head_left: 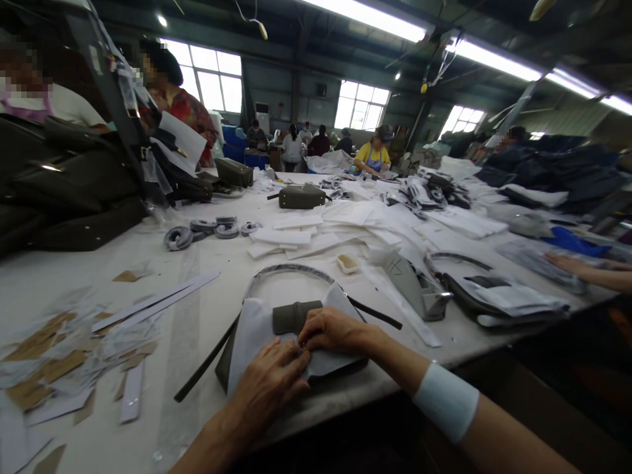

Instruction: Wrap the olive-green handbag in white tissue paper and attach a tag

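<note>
An olive-green handbag (226,368) lies at the table's front edge, with white wrapping paper (248,332) over its front. Its short flap (293,317) shows above the paper, and a wrapped handle (291,268) arches behind it. Dark straps stick out on both sides. My left hand (276,374) rests on the paper below the flap, fingers stretched out and close together. Beside it, my right hand (333,329) is closed, its fingertips pinched together at the flap's lower edge. What lies between those fingertips is hidden. The two hands nearly touch.
Paper and plastic scraps (64,359) litter the left. Coiled straps (178,237), white sheets (345,227) and a small dish (347,264) lie behind. Another paper-covered bag (494,289) is on the right, near a co-worker's hand (567,263). Dark bags (74,191) are piled left.
</note>
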A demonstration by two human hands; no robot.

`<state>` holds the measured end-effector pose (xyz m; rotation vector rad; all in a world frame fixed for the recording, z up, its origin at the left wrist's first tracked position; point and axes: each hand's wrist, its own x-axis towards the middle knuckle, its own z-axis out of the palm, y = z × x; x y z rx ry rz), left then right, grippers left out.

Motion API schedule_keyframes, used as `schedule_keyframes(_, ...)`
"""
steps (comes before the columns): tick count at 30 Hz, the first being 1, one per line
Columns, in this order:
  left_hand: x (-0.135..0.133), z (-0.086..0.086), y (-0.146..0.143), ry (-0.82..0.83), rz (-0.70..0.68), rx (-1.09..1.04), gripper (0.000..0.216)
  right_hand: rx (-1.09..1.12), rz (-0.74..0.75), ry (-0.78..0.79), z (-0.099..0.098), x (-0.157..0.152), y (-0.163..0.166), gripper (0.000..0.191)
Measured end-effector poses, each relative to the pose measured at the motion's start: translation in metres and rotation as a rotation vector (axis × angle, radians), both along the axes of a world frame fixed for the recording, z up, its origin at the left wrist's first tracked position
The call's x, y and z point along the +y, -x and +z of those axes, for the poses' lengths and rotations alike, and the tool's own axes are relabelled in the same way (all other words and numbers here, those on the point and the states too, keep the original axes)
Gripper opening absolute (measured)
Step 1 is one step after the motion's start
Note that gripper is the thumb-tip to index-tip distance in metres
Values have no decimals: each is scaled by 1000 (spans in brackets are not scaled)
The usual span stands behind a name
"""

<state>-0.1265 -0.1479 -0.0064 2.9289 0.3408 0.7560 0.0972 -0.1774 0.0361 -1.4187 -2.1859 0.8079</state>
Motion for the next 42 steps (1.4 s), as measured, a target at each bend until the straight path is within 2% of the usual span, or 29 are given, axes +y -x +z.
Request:
schedule_keyframes(3, 2, 2, -2, 10, -16, 67, 35, -22, 41, 19, 6, 6, 1, 14)
schedule_keyframes(7, 2, 11, -6, 37, 20, 184, 33, -191, 66, -9, 16, 6, 10, 16)
schedule_keyframes(10, -1, 22, -7, 67, 43, 248, 34, -342, -66, -4, 18, 0, 23, 15)
schedule_keyframes(13, -5, 28, -5, 45, 40, 311, 43, -397, -231, -12, 18, -9, 36, 14)
schedule_keyframes(18, -15, 17, 5, -132, 87, 264, 49, -330, -296, -64, 33, -28, 34, 26)
schedule_keyframes(20, -17, 12, 10, -213, 110, 234, 52, -297, -275, -140, 38, -39, 25, 33)
schedule_keyframes(22, -16, 10, 16, -275, 114, 232, 58, -339, -188, -210, 36, -50, 17, 49)
schedule_keyframes(24, -12, 10, 23, -315, 111, 237, 64, -447, -80, -237, 27, -58, 9, 64)
schedule_keyframes(26, -6, 7, 32, -342, 134, 210, 62, -540, -39, -250, 15, -63, 3, 70)
schedule_keyframes(29, 5, -1, 51, -350, 209, 120, 45, -599, -57, -270, 0, -64, 0, 72)
schedule_keyframes(32, 16, -8, 65, -282, 238, 123, 45, -606, -73, -254, -6, -64, 0, 71)
schedule_keyframes(37, 29, -10, 74, -93, 245, 234, 49, -556, -76, -188, 1, -61, 0, 70)
schedule_keyframes(40, 33, -9, 80, -68, 281, 275, 57, -518, -51, -152, 5, -56, -1, 70)
schedule_keyframes(42, 31, -1, 81, -76, 303, 310, 61, -524, -48, -148, 5, -55, -2, 73)
